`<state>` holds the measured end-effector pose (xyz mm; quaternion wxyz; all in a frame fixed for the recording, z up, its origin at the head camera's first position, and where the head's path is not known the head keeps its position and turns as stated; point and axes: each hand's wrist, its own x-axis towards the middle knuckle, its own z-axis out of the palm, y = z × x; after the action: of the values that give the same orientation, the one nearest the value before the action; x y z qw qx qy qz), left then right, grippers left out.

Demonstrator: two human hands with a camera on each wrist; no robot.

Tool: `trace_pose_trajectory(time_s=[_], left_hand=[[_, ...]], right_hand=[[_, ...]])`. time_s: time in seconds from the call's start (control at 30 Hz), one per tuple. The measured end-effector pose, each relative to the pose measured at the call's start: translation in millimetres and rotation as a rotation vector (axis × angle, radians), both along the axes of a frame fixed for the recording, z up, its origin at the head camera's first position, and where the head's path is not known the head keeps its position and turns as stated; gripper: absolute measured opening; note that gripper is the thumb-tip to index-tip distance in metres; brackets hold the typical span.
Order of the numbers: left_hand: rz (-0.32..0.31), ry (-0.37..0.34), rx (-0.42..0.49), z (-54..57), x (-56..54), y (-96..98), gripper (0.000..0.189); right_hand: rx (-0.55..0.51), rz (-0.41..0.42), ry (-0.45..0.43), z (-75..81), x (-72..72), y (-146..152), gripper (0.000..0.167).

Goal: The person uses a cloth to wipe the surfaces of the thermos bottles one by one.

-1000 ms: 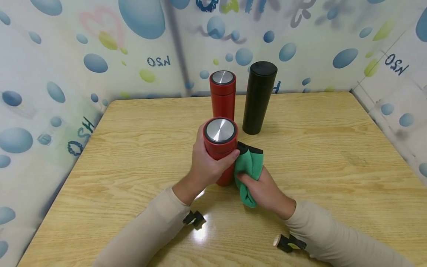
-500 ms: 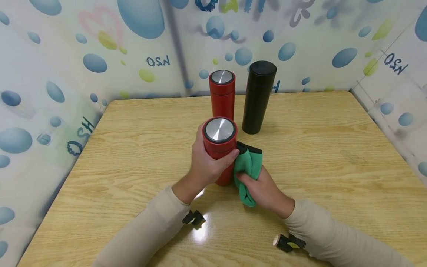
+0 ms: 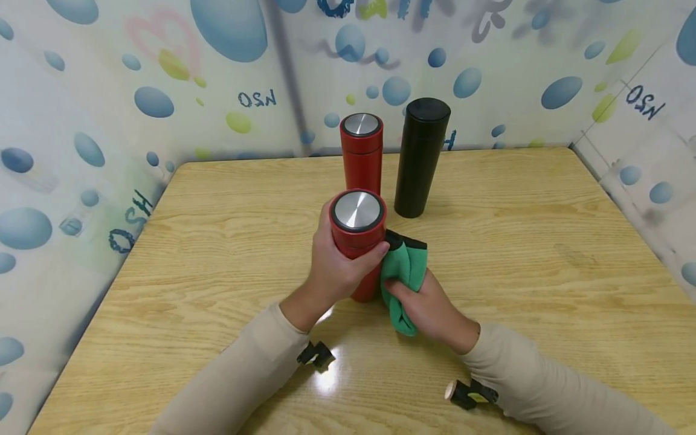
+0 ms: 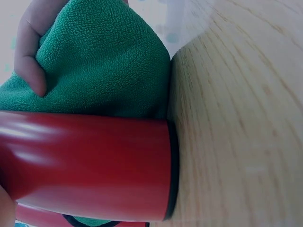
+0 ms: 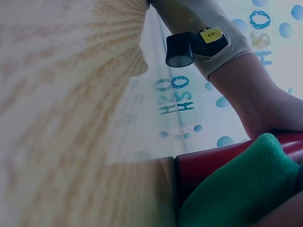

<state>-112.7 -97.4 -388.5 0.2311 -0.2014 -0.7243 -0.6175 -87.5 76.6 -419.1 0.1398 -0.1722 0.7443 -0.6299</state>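
Observation:
My left hand point(image 3: 339, 266) grips the upper part of a red thermos bottle point(image 3: 359, 241) with a silver-topped lid, its thumb across the front. The bottle stands upright, its dark base ring point(image 4: 173, 170) on the wooden table in the left wrist view. On the bottle's right side, my right hand point(image 3: 429, 305) holds a folded green cloth point(image 3: 405, 272) with black edging. The cloth point(image 4: 104, 61) lies against the bottle's side in the left wrist view, with fingers bent over it. In the right wrist view, the cloth point(image 5: 241, 189) covers part of the red bottle point(image 5: 203, 165).
A second red thermos bottle point(image 3: 362, 151) stands directly behind the held one, its lower part hidden. To its right stands a black bottle point(image 3: 423, 157). The wooden table point(image 3: 516, 241) meets a wall point(image 3: 206, 72) patterned with blue dots at its far edge.

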Motion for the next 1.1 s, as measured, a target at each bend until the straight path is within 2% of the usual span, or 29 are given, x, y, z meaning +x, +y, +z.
trace_pose_trajectory(time_s=[0.43, 0.67, 1.1], left_hand=[[0.004, 0.007, -0.003, -0.1, -0.9, 0.2, 0.087], [0.004, 0.007, -0.008, -0.7, -1.5, -0.3, 0.087], [-0.012, -0.008, 0.003, 0.4, -1.5, -0.8, 0.081]], right_hand=[[0.023, -0.007, -0.008, -2.2, -1.8, 1.1, 0.017], [0.021, -0.004, -0.004, -3.8, -3.2, 0.9, 0.014], [0.023, 0.011, -0.002, -6.1, -6.6, 3.0, 0.018]])
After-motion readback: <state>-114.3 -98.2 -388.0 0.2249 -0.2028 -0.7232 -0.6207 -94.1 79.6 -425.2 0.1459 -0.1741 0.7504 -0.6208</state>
